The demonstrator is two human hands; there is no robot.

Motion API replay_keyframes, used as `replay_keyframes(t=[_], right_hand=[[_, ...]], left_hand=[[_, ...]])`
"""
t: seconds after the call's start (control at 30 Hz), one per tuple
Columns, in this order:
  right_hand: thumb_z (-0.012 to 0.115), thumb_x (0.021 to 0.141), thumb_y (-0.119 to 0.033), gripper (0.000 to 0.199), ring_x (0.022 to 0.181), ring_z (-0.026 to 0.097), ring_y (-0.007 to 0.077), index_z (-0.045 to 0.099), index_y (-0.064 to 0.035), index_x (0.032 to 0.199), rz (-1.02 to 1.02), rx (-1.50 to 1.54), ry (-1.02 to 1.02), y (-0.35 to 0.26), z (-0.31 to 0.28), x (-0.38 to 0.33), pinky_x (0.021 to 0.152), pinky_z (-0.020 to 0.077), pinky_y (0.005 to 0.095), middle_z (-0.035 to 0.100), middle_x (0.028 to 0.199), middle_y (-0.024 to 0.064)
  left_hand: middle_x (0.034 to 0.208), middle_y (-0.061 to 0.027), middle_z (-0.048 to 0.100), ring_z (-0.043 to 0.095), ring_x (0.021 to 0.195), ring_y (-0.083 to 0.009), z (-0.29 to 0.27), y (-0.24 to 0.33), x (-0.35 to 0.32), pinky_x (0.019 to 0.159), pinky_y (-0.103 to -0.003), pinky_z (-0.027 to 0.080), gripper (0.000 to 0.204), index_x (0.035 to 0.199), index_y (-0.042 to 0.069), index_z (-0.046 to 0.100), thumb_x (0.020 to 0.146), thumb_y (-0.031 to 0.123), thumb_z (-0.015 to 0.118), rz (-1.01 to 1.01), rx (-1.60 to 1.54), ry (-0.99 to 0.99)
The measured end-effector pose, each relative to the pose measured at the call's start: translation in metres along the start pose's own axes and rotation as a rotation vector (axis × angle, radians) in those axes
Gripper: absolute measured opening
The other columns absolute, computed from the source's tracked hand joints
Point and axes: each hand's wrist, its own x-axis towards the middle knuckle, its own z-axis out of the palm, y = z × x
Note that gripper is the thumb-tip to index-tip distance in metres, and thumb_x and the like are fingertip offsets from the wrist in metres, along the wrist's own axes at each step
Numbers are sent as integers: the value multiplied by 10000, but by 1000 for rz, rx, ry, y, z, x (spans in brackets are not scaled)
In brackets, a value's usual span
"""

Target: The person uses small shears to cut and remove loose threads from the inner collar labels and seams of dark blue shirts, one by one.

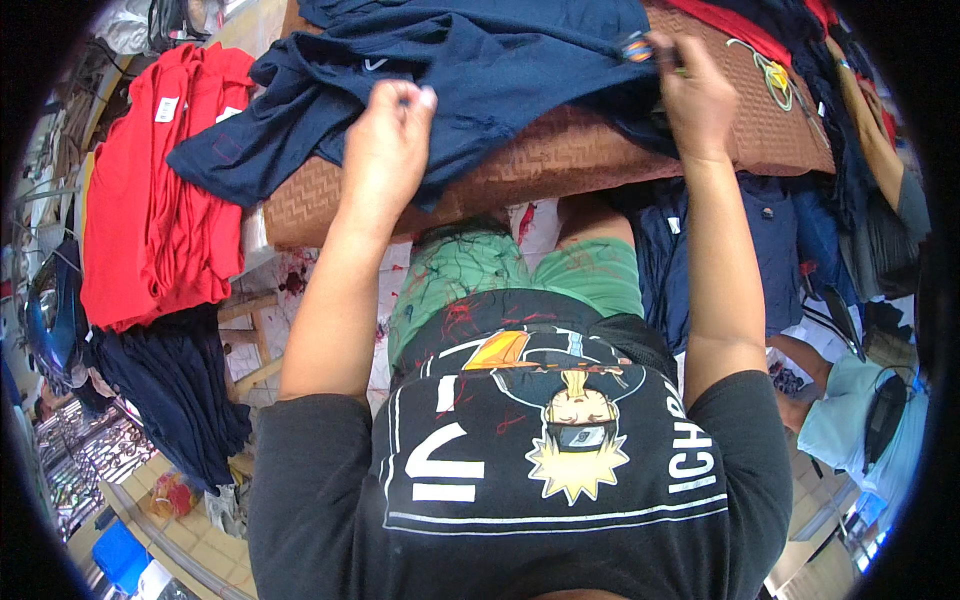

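A navy blue garment [480, 85] lies loosely spread over a padded, brown patterned surface [560, 150] in front of me. Above its near left part is my left hand [388, 140], fingers pinched together; whatever they may hold is too small to make out. My right hand [698, 100] is closed at the garment's right end. Something dark shows between its fingers, but its kind is unclear. Close to those fingers, a small round blue-and-orange piece [636, 47] shows against the navy cloth.
Red garments [165, 200] with white tags are piled at the left, above dark cloth [175, 390]. A yellow object with a looped cord [778, 78] lies at the right. More navy garments [725, 240] hang below. Another person's arm [868, 130] reaches in at far right.
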Motion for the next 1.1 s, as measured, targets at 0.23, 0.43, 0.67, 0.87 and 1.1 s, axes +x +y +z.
replay_keyframes(t=[0.23,0.43,0.67,0.87,1.1], right_hand=[[621,831,-30,189,899,644,260,675,-87,1003,17,359,-118,-17,-18,-17,798,507,343,654,966,106],[696,798,-68,206,882,643,217,684,-24,998,3,652,-626,-77,-18,-43,806,489,305,660,925,105],[736,755,-97,267,914,636,266,689,-45,1013,-20,644,-652,-88,-15,-67,796,496,340,657,956,101],[751,751,-103,267,867,643,240,685,-22,997,-9,722,-600,-91,-14,-69,766,502,326,666,931,107],[739,781,-281,293,742,660,323,700,-15,898,176,689,-661,-104,-12,-69,679,508,390,674,830,176]], left_hand=[[1045,-57,665,617,900,-124,-38,12,-4,802,-271,495,188,1081,46,652,907,108,620,52,-39,27],[1214,-144,598,649,788,-174,-3,46,-8,752,-294,519,464,1259,43,560,809,58,671,254,14,-401],[1049,-136,645,643,688,-179,27,30,-14,692,-271,515,395,1188,25,595,802,51,676,208,68,-427],[860,-49,703,660,726,-75,38,18,-17,629,-223,516,150,973,13,662,903,144,636,-180,-263,-284],[862,-34,697,649,728,-72,39,19,-13,648,-224,514,180,983,2,646,911,166,632,-186,-314,-294]])
